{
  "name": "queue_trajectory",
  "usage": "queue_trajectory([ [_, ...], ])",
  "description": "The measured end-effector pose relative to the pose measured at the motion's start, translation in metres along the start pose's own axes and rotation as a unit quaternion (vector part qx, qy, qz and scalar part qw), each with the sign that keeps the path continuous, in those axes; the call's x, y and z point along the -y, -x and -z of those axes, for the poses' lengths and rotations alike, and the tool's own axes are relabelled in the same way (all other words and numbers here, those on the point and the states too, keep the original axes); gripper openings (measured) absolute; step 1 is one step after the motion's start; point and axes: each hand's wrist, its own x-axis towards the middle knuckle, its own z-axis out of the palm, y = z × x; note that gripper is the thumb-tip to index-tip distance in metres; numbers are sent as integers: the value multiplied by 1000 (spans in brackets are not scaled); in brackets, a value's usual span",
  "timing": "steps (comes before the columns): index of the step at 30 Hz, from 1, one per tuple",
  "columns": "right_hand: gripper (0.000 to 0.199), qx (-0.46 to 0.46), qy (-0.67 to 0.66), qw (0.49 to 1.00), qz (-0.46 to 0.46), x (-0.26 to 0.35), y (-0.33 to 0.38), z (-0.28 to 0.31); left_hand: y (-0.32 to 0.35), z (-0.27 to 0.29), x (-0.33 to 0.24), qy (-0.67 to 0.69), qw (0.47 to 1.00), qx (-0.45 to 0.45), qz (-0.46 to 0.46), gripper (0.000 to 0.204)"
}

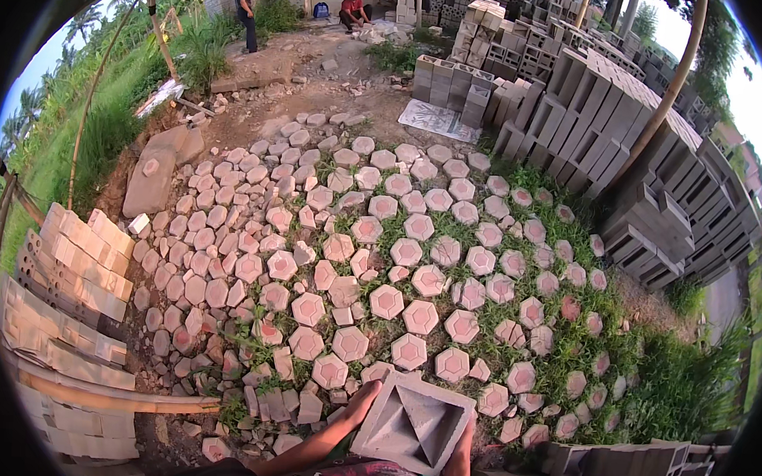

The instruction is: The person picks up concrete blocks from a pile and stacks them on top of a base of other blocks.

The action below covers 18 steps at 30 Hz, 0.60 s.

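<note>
A square grey concrete vent block (pixel 421 418) with a raised rim and slanted inner faces is held close in front of my body, near the lower edge of the view. My left hand (pixel 362 402) grips its left side, the fingers partly hidden by the block. On the opposite side my right hand (pixel 464 439) presses along the edge, most of its fingers out of sight. Just beyond the block lie hexagonal paving stones (pixel 409 351) with reddish centres, set apart in grass.
Tall rows of grey hollow blocks (pixel 590 107) stand at the far right. More blocks (pixel 623 462) line the near right. Stacked pale blocks (pixel 74 256) and a bamboo pole (pixel 123 397) lie at left. Two people, one standing (pixel 245 11) and one crouching (pixel 355 11), are far off.
</note>
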Motion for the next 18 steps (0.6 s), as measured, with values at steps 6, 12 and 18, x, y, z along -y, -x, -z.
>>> queue_trajectory([
  [6,59,34,22,999,3,66,-88,20,-85,-37,22,29,996,-84,-8,66],
  [12,57,23,55,998,-14,121,-149,33,-120,-99,-67,-20,995,-84,-46,61],
  [18,57,45,27,999,-1,152,-225,12,-219,-87,-58,-8,998,-34,-46,63],
])
